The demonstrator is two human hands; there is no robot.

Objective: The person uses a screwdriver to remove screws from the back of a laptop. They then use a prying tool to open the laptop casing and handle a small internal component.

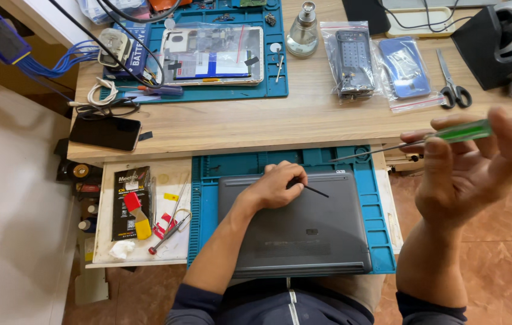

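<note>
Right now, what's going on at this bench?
A person sits over a closed grey laptop lying bottom-up on a blue rubber work mat. The left hand rests on the laptop, pinching a thin black tool. The right hand is raised beside it, holding a green-handled screwdriver whose shaft points left, clear of the laptop.

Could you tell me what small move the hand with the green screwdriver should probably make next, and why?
Probably lower the green-handled screwdriver toward the closed grey laptop. The right hand holds it raised off to the side, its tip over the blue mat, while the left hand rests on the laptop holding a thin black tool.
</note>
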